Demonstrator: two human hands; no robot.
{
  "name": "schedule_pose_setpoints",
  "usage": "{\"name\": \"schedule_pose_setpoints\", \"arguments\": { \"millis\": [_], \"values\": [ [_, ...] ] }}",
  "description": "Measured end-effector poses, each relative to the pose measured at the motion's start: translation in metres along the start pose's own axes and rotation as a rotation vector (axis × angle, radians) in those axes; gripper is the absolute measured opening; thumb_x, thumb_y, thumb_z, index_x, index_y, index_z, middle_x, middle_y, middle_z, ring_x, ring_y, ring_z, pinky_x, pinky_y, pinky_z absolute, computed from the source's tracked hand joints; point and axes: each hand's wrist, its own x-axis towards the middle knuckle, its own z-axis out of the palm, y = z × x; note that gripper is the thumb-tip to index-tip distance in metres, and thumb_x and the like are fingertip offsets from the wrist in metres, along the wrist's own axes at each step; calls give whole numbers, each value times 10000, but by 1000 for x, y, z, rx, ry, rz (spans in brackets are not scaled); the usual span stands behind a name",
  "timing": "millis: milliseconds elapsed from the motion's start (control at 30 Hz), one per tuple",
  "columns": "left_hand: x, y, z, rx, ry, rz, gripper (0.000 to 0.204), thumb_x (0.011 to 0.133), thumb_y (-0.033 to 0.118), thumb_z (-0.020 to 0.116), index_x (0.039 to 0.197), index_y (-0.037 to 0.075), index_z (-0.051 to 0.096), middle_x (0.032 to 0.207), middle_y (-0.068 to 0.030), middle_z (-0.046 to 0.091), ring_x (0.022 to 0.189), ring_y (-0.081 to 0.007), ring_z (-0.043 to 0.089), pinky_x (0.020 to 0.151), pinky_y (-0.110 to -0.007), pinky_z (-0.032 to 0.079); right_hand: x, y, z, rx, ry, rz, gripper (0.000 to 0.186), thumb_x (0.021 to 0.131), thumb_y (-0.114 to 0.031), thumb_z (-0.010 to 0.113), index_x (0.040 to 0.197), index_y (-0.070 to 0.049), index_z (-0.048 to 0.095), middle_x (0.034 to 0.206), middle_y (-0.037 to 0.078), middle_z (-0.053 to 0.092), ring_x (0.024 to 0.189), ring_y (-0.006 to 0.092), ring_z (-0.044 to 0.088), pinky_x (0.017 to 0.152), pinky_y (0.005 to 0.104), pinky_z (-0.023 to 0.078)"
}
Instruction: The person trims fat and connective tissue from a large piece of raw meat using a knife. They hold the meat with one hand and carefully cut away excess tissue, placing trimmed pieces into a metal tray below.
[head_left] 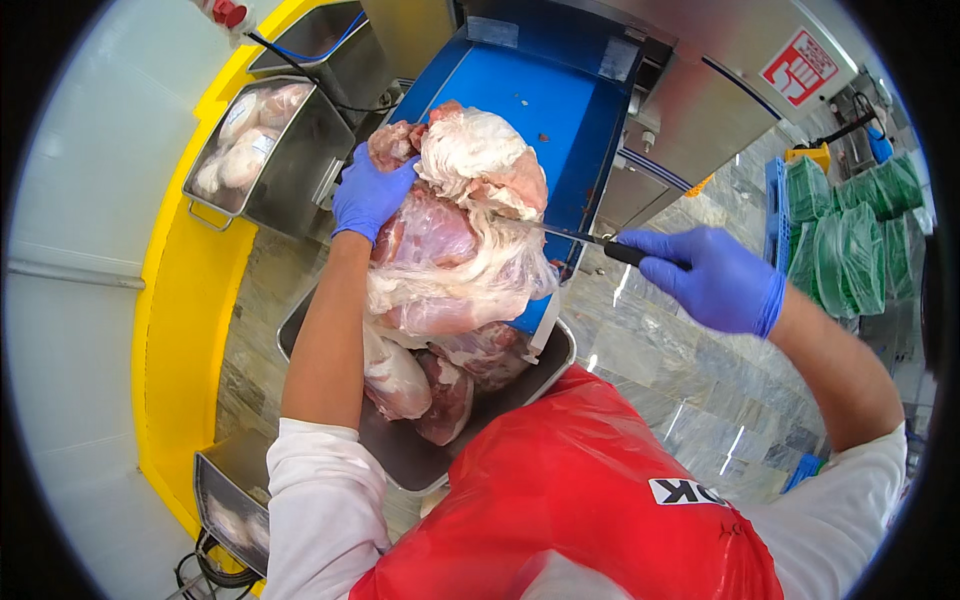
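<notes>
Purple-gloved right grip (698,272) clenches a black-handled steel knife (625,253); purple-gloved left grip (372,192) grasps bulky pink-and-white raw meat (440,235) and should brace clear of the knife.

A worker's blue-gloved left hand (372,195) reached forward from a straight, bare forearm (328,335), while the right hand (708,275) curled its fingers (648,246) into a grip, right elbow (878,415) bent out sideways.
</notes>
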Motion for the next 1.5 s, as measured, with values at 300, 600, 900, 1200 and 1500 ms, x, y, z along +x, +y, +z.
{"name": "schedule_pose_setpoints", "arguments": {
  "millis": [300,600,900,1200,1500],
  "values": [
    [-15,-3,-3,-8,53,-149,1141,803,821,771,1562,14,496,1493,-335,637,1374,-492,646,1145,-548,521,-18,57,169,145,496,-42,507,1045,-234,737,1547,-234,665,781,255,709,685,432,729,648,499,585],
    [15,-29,4,-52,-47,23,1082,857,754,767,1577,-8,503,1594,-273,582,1467,-432,588,1185,-524,492,-32,53,115,-62,421,-98,470,1056,-324,705,1523,-279,680,874,231,748,744,455,729,712,544,591],
    [68,-27,3,-226,50,307,850,978,712,665,1515,53,650,1417,-335,685,1359,-470,648,1155,-493,508,-39,-15,1,-391,246,-92,323,1046,-241,641,1318,-159,794,897,222,768,850,454,741,789,549,603],
    [60,-22,6,-16,-63,265,549,1048,565,654,1384,146,772,1360,-247,737,1264,-423,705,1097,-476,545,18,-46,-40,-445,-26,-49,278,1057,-229,610,1145,-40,793,895,244,758,857,449,747,791,543,602],
    [57,-30,8,-77,-20,298,514,1016,561,666,1368,207,792,1295,-288,714,1237,-467,698,1085,-513,547,-20,16,95,-99,316,41,442,1053,-248,694,1486,-157,680,727,238,694,676,451,711,650,553,579]
  ]
}}
